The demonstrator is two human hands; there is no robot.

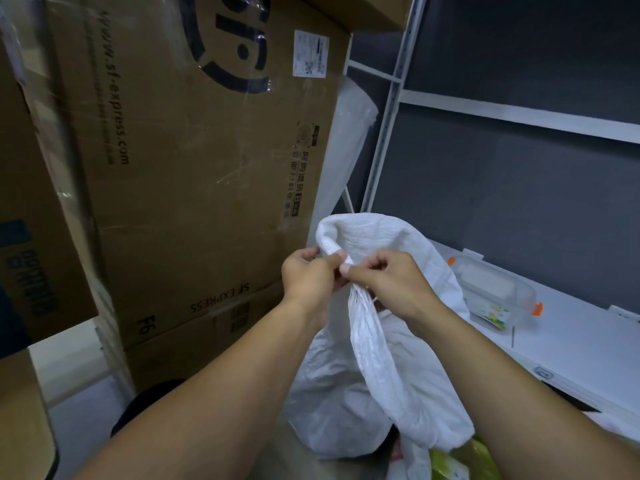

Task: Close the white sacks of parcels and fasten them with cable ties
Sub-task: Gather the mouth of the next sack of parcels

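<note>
A white sack (384, 362) was held just right of an SF Express cardboard box (207, 174), its mouth gathered into a twisted neck under a loose fold of fabric. The neck was pinched from both sides, the grip of the left hand (306, 277) closed on the fabric nearest the box and that of the right hand (393, 282) curled round it on the far side. A clear container (491, 292) with orange clips was seen on a white shelf (588, 358) further right of the box.
</note>
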